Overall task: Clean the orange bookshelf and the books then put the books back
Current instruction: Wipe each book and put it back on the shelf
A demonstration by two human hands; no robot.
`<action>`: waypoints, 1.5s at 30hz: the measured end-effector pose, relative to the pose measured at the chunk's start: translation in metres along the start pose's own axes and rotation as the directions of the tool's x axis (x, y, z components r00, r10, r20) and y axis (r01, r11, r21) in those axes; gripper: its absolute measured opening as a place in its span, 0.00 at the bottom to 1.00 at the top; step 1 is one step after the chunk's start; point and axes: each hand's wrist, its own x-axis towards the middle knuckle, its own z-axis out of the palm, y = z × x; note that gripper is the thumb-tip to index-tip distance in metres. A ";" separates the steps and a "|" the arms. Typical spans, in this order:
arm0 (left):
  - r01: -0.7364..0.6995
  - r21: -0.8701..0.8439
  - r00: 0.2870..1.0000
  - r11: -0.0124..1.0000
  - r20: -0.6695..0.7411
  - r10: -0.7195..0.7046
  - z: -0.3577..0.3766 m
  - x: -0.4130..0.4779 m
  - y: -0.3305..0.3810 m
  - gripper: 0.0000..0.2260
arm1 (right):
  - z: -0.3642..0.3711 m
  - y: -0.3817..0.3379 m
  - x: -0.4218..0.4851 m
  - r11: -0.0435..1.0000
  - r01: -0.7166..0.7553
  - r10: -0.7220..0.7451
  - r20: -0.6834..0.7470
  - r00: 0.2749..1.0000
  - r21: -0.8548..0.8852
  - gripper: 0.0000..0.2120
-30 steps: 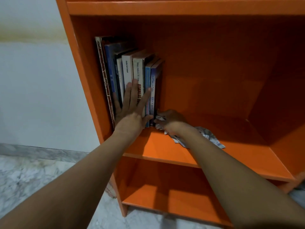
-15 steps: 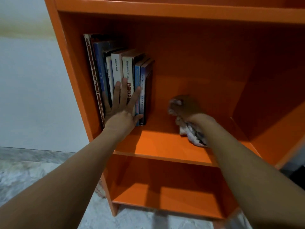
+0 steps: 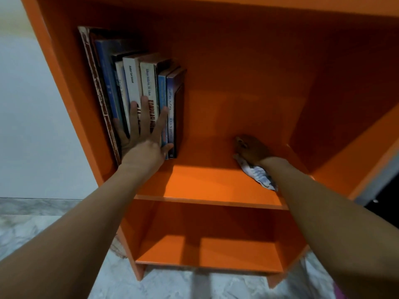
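Against the left wall of the orange bookshelf (image 3: 64,87) we keep the books (image 3: 138,87) upright, our left hand (image 3: 142,145) laid flat with fingers (image 3: 145,113) spread wide across the spines, probably so the row cannot topple into the open space. That leaves the bare middle of the shelf board (image 3: 205,182) free for wiping. Further right, near the back corner, our right hand (image 3: 251,149) presses a crumpled cloth (image 3: 259,174) down, fingers closed over it.

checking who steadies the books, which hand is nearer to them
Left. The left hand lies flat against the books; the right hand is apart to their right, pressing a cloth on the shelf.
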 end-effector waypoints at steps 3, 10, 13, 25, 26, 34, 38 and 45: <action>0.011 -0.011 0.998 1.000 0.056 -0.011 -0.003 0.000 0.001 0.43 | 0.014 -0.042 0.002 0.989 0.124 -0.124 -0.005 0.992 0.081 0.21; -0.010 -0.148 0.977 0.989 0.209 0.042 -0.024 0.002 -0.001 0.38 | 0.065 -0.112 -0.012 0.918 0.328 -0.353 0.080 0.932 0.225 0.21; -0.023 -0.181 0.971 0.983 0.232 0.065 -0.029 0.001 -0.004 0.41 | 0.061 -0.110 -0.049 0.878 0.394 -0.433 0.100 0.896 0.272 0.22; 0.008 -0.331 0.948 0.944 0.304 0.099 -0.072 -0.007 -0.010 0.34 | 0.036 -0.110 -0.082 0.923 0.281 -0.286 -0.019 0.958 0.263 0.16; 0.026 -0.405 0.957 0.914 0.274 0.095 -0.076 -0.011 -0.014 0.31 | 0.047 -0.114 -0.081 0.932 0.265 -0.267 -0.025 0.963 0.248 0.17; 0.046 -0.727 0.967 0.685 -0.138 -0.212 -0.104 -0.066 -0.046 0.12 | 0.105 -0.200 -0.115 0.818 0.491 -0.538 0.095 0.838 0.300 0.24; 0.300 -0.736 0.848 0.607 -0.085 -0.523 -0.095 -0.086 -0.058 0.12 | 0.115 -0.217 -0.149 0.687 0.643 -0.708 0.114 0.697 0.338 0.23; 0.488 -0.789 0.828 0.372 0.285 -0.483 -0.103 -0.087 -0.059 0.16 | 0.067 -0.170 -0.140 0.888 0.326 -0.193 -0.380 0.905 0.324 0.19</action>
